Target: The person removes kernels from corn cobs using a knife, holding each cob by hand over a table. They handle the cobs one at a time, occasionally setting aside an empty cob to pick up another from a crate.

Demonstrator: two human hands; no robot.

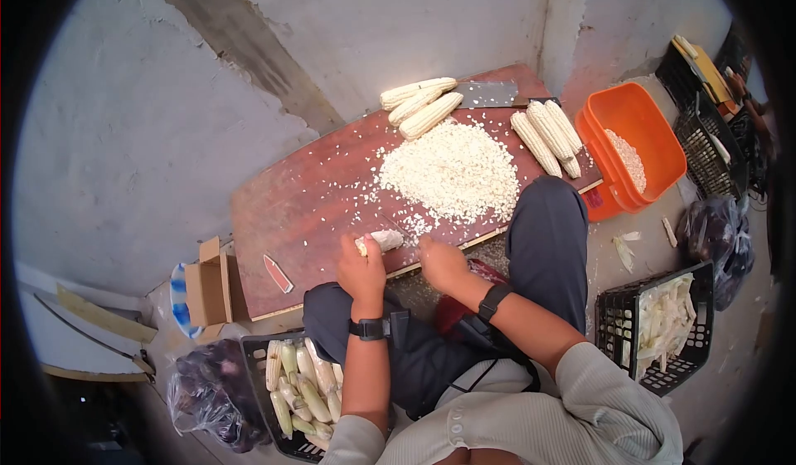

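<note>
My left hand (362,270) is closed around a corn cob (385,240), which lies over the near edge of the red-brown board (298,208). To its right, my right hand (442,264) is closed near the cob's end; what its fingers hold is too small to make out. Beyond both hands spreads a heap of loose white kernels (452,170). Several whole cobs (431,116) are stacked behind the heap, beside a wide metal blade (487,94). More cobs (547,137) lie at the board's right side.
An orange bin (655,125) holding kernels stands at the right. Black crates hold husks (663,324) at lower right and cobs (307,390) at lower left. A cardboard box (207,292), plastic bags (217,394) and another person's hand (736,83) are also visible.
</note>
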